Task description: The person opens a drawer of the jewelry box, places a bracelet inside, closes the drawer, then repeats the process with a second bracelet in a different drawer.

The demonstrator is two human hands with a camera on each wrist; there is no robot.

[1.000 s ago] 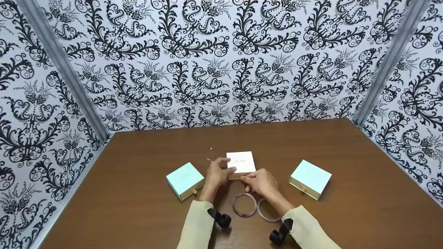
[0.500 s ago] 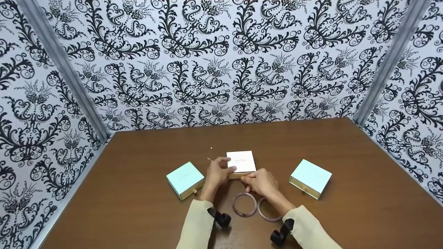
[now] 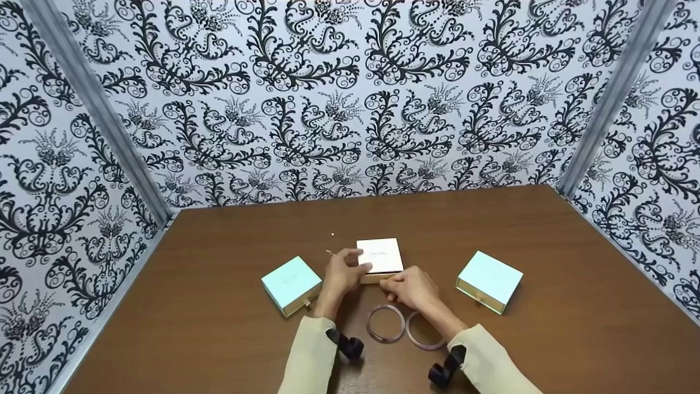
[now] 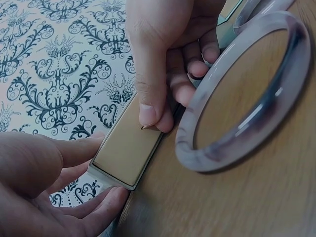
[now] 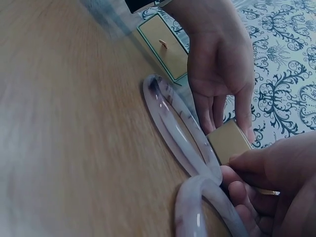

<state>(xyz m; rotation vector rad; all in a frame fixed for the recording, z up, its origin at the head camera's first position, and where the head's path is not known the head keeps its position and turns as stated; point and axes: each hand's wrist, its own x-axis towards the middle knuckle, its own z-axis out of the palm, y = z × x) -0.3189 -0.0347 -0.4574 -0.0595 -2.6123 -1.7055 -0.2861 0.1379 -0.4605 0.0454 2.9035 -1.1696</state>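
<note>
In the head view a small square box point(image 3: 383, 254) with a white top lies mid-table. My left hand point(image 3: 342, 272) grips it from the left, thumb on the near top edge. My right hand point(image 3: 413, 287) is at its near side, where thumb and forefinger pinch a small tab on the gold drawer front point(image 4: 126, 145); the fingertips hide most of the tab. The left wrist view shows that front framed by the box sleeve. Close in front of the box lies a translucent mauve bangle point(image 4: 200, 160) with dark streaks. A second bangle point(image 5: 190, 207) lies beside it, partly under my right wrist.
Two mint-green boxes with gold drawer fronts flank the hands, a left box point(image 3: 292, 282) and a right box point(image 3: 490, 276). Tiny pale bits point(image 3: 330, 251) lie behind my left hand. Patterned panels point(image 3: 328, 137) bound the brown table point(image 3: 246, 230) at the back and sides.
Both hands keep their places on the box. A thin dark line now shows between its white top and gold front, and the front stands out slightly more than before.
</note>
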